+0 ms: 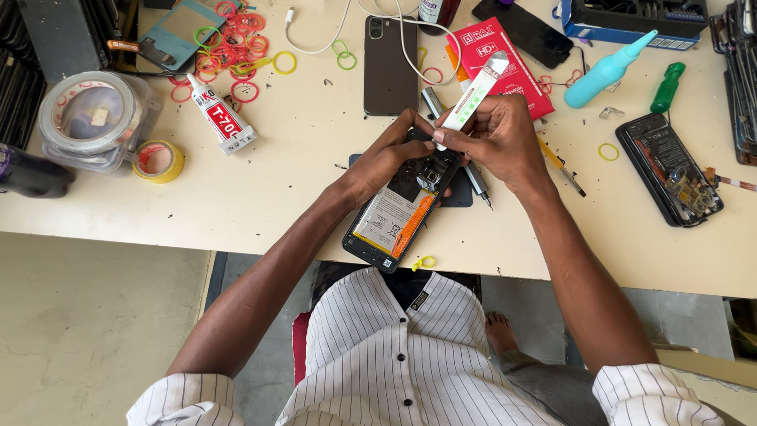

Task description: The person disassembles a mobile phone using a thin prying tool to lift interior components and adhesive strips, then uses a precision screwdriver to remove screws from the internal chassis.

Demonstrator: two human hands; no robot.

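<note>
Two bare hands are meeting at frame centre over an opened phone [400, 217], back cover off, battery w/ orange strip facing up. Left hand [392, 154] is clasping the phone's upper end, fingers curled round its edge, prob. to steady it on the dark mat [460, 193] at the table's near edge. Right hand [498, 136] is pinching a flat white-and-green pry tool [471, 96], tip angled down into the camera area so the blade meets the board at a slant. Nearby: glue tube [220, 115] upper left, teal squeeze bottle [605, 71] upper right, 2nd opened phone [670, 167] at right. Tool tip and the part under it are hidden by fingers; a screwdriver [467, 170] is lying partly under the right hand.
</note>
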